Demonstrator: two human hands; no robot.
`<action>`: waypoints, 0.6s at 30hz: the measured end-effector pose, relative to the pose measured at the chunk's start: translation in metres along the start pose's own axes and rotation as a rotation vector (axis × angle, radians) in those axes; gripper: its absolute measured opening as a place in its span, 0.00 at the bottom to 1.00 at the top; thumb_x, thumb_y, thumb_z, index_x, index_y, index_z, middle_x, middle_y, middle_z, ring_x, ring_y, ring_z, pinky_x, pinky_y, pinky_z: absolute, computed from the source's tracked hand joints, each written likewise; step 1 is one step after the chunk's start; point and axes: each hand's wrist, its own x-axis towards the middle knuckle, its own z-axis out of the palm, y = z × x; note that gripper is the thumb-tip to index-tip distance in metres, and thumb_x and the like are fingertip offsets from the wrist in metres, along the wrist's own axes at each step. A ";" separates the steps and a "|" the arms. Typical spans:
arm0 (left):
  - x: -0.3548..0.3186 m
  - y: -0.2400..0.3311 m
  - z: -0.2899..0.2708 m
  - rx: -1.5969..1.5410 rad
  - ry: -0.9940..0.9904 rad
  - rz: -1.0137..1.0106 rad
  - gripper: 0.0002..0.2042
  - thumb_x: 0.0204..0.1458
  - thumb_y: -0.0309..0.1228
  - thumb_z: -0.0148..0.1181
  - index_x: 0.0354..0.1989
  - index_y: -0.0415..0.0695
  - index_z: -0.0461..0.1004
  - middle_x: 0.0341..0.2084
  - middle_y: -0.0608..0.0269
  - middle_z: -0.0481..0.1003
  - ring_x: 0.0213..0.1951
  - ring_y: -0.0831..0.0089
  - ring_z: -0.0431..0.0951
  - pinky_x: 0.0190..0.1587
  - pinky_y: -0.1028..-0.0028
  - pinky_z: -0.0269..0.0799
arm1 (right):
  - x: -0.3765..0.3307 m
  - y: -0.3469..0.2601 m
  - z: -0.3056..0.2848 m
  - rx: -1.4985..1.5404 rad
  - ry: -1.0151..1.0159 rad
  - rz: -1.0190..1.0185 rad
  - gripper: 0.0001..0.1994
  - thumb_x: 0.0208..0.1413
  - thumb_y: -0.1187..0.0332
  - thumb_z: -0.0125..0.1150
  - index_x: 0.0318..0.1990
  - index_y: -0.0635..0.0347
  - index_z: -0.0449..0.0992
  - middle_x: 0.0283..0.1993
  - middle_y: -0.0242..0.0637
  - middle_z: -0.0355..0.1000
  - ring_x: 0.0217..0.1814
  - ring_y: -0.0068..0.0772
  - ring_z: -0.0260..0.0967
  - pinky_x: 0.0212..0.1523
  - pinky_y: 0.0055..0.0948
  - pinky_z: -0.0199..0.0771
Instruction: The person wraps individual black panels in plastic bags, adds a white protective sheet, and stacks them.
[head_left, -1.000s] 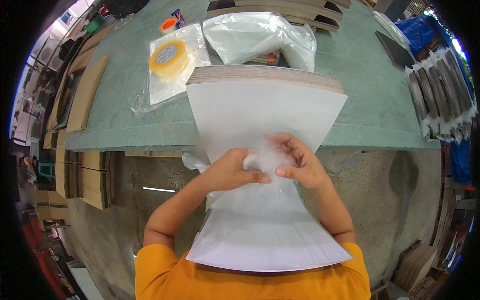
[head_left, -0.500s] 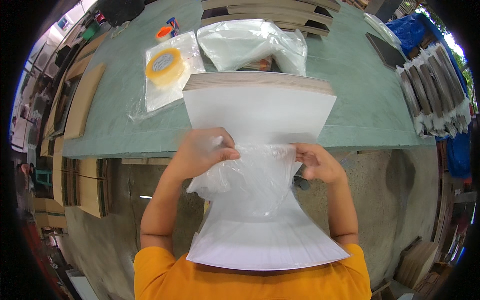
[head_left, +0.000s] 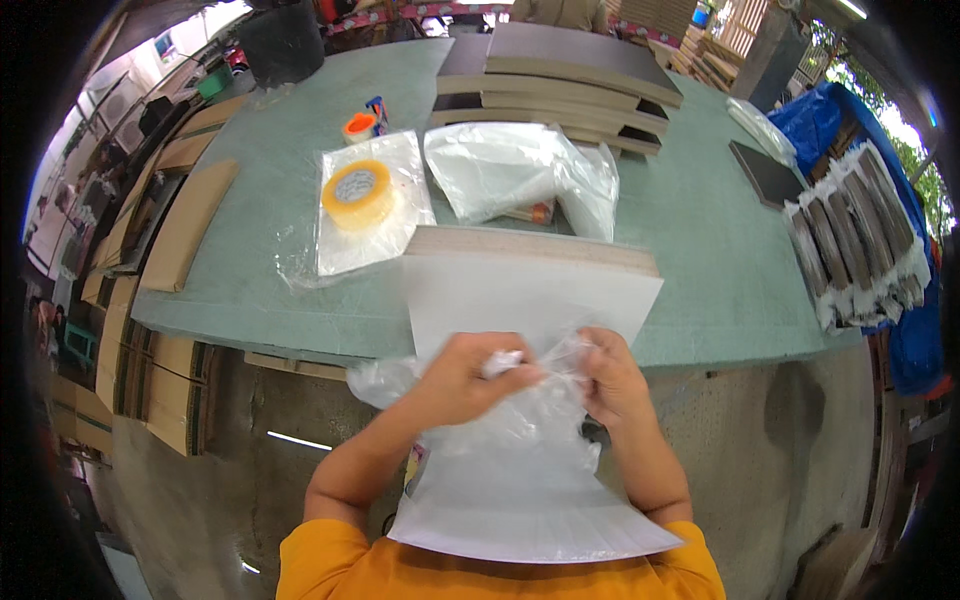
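A thick white-faced board or stack of boards point(head_left: 540, 300) leans from the green table's edge down toward my body. Around its lower part lies a clear plastic bag point(head_left: 520, 425), bunched and wrinkled. My left hand point(head_left: 475, 375) is closed on a gathered fold of that plastic at the board's left half. At the right, my right hand point(head_left: 610, 375) pinches another part of it, and the film stretches between the two hands. Some plastic puffs out left of my left wrist. Both hands are slightly blurred.
On the green table point(head_left: 710, 270) lie a yellow tape roll point(head_left: 357, 195), an orange-and-blue tape dispenser point(head_left: 362, 125) and folded clear bags point(head_left: 500, 170). Dark panels point(head_left: 580, 60) are stacked behind. Wrapped panels point(head_left: 850, 235) stand at the right, cardboard pieces point(head_left: 190, 225) at the left.
The view has tilted up, showing more of the table's far side. My hands have come closer together, and the plastic between them is more bunched and pulled tighter.
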 end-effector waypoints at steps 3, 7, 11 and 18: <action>-0.023 -0.052 -0.062 -0.023 0.241 -0.264 0.11 0.45 0.35 0.56 0.29 0.39 0.72 0.23 0.62 0.73 0.28 0.74 0.70 0.34 0.74 0.66 | -0.017 -0.011 -0.024 0.341 -0.144 -0.113 0.09 0.43 0.68 0.61 0.23 0.61 0.67 0.19 0.28 0.64 0.17 0.18 0.59 0.17 0.18 0.59; -0.027 -0.022 -0.116 0.242 1.043 -0.039 0.12 0.46 0.32 0.53 0.37 0.39 0.70 0.31 0.58 0.71 0.34 0.74 0.69 0.37 0.77 0.64 | -0.018 -0.011 -0.029 -0.028 -0.062 -0.117 0.08 0.45 0.70 0.59 0.21 0.60 0.67 0.23 0.31 0.64 0.21 0.22 0.62 0.22 0.22 0.63; -0.028 0.029 -0.008 0.323 0.309 0.240 0.13 0.44 0.33 0.57 0.35 0.40 0.69 0.28 0.56 0.72 0.33 0.68 0.73 0.36 0.71 0.68 | -0.012 -0.010 0.027 -0.688 -0.240 -0.588 0.07 0.43 0.71 0.62 0.26 0.60 0.68 0.38 0.39 0.65 0.37 0.28 0.64 0.38 0.28 0.65; -0.015 0.030 0.008 -0.249 0.028 0.165 0.06 0.48 0.28 0.54 0.29 0.37 0.70 0.22 0.60 0.71 0.24 0.76 0.70 0.29 0.76 0.65 | -0.023 -0.032 0.038 -0.622 -0.126 -0.651 0.20 0.42 0.63 0.61 0.42 0.61 0.65 0.46 0.42 0.63 0.44 0.31 0.62 0.43 0.26 0.61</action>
